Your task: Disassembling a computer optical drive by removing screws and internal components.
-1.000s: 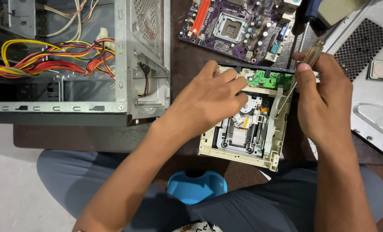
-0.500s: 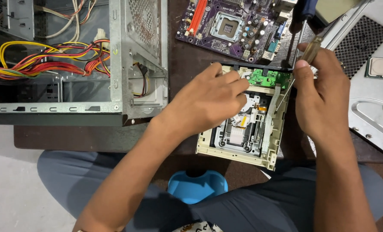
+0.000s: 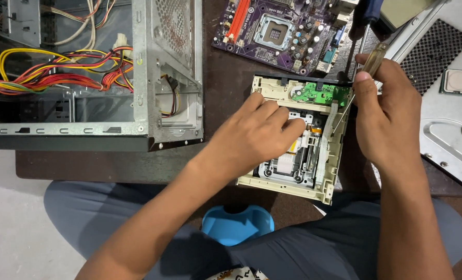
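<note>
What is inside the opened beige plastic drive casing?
Inside the beige plastic drive casing: a green circuit board at the far end and a grey metal mechanism nearer. The left hand covers the middle.

On your worktop [image 3: 111, 166]: one open computer case [image 3: 153, 78], one purple motherboard [image 3: 283, 33], one opened beige optical drive [image 3: 293, 166], one loose processor chip [image 3: 457, 81], two screwdrivers [image 3: 368, 65], one perforated metal side panel [image 3: 443, 129].

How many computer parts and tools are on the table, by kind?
Cases: 1
Purple boards: 1
Open drives: 1
Chips: 1
Side panels: 1
Screwdrivers: 2
Total: 7
</note>
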